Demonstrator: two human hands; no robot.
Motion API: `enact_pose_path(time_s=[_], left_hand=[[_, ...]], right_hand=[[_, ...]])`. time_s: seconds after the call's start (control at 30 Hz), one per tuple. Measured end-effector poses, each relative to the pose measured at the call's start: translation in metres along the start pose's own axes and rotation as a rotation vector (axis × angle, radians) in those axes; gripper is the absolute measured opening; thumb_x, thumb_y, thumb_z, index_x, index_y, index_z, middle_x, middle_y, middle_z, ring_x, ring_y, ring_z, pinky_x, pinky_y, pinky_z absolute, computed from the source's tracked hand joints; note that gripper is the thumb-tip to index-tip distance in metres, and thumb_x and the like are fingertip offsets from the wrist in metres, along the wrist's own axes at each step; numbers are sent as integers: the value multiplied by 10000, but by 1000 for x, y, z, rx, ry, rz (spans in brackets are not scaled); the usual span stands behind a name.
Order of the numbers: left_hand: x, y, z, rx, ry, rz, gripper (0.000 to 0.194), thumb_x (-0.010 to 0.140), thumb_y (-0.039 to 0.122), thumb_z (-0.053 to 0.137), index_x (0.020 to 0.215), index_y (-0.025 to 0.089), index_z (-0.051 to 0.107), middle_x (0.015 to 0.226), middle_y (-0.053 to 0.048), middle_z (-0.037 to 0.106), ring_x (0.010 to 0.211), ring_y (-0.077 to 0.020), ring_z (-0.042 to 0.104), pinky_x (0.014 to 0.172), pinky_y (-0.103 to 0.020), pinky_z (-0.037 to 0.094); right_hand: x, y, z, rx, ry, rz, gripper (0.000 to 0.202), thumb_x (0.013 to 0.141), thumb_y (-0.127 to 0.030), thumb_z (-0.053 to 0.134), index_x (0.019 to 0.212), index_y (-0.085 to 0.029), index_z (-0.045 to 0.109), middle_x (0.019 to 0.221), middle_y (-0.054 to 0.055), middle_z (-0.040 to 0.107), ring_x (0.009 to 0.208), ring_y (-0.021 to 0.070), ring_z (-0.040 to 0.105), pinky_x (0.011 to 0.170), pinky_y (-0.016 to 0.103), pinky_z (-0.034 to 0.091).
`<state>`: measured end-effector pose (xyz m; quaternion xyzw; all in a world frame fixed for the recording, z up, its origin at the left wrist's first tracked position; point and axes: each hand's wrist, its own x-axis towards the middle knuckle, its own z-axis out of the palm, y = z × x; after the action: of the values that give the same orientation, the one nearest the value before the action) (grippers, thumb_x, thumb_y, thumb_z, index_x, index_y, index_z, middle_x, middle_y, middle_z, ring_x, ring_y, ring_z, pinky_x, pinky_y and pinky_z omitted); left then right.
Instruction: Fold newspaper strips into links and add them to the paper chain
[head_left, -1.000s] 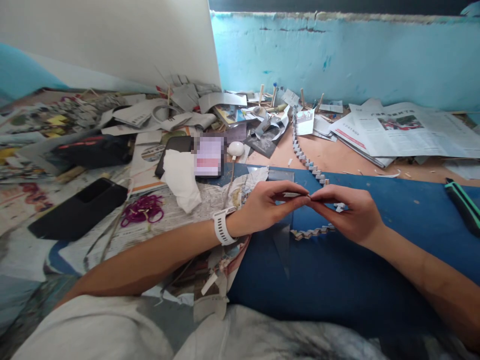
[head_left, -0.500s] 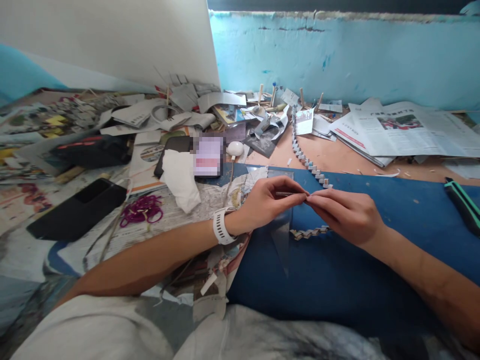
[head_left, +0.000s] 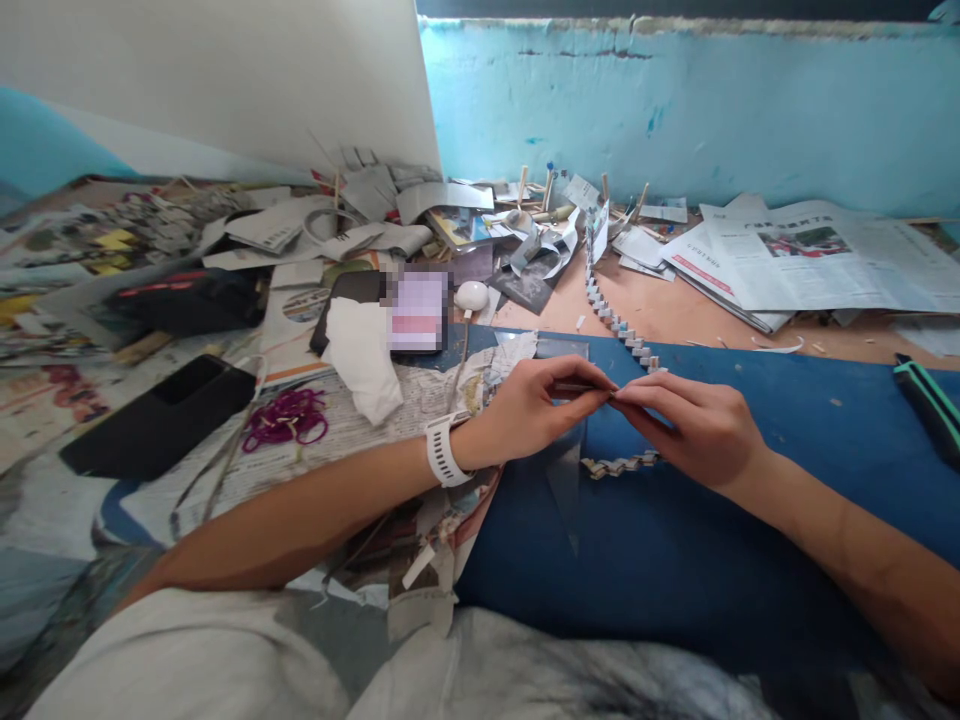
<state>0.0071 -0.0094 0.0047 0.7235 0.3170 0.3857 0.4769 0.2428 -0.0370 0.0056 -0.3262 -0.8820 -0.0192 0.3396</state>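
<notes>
Over the blue cutting mat (head_left: 675, 570), my left hand (head_left: 529, 415) pinches a thin strip (head_left: 579, 386) between thumb and fingers; its material is hard to make out. My right hand (head_left: 697, 425) meets it fingertip to fingertip, its thumb and fingers closed at the strip's end. Behind the right hand runs a zigzag chain of folded paper (head_left: 616, 325), and a short zigzag length (head_left: 619, 465) shows below that hand. The hand hides whether the two join. A clear plastic triangle (head_left: 564, 490) lies under the left hand's side.
At right lies a black and green cutter (head_left: 928, 405). Newspapers (head_left: 817, 260) and paper scraps (head_left: 536, 250) fill the back. Left are a phone with a lit screen (head_left: 418, 310), white tissue (head_left: 365, 370), purple cord (head_left: 285, 420), a black phone-like slab (head_left: 154, 425) and a white earbud case (head_left: 471, 296).
Both hands keep their pinch, with only slight finger shifts. The pale paper piece at the chain's far end has turned and now looks narrower. The view has moved very slightly.
</notes>
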Motion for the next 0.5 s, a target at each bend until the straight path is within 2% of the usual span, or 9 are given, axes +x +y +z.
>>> enact_pose_path(time_s=[0.13,0.2,0.5], left_hand=[[0,1,-5,301,-45,305,163,996,161,614,1105,166,735,1054,-85,793,969,-166,755,894,-286,616],[1,-1,-7,372,-53,389,177,1007,144,592,1125,178,718,1079,-90,787,996,-167,749,902,-295,607],[3,2,-8,353,1,468,133,965,112,658,1076,163,712,1087,-106,773,1002,-148,749,916,-267,608]], right_hand=[[2,-1,1,72,35,47,201,944,-127,721,1122,-215,687,1021,32,792,873,165,773,772,267,593],[4,-2,0,91,53,64,202,939,-120,724,1111,-220,692,1009,30,791,874,163,772,791,267,596],[7,-2,0,124,90,89,221,913,-137,760,1108,-225,702,1017,41,796,896,176,776,819,283,614]])
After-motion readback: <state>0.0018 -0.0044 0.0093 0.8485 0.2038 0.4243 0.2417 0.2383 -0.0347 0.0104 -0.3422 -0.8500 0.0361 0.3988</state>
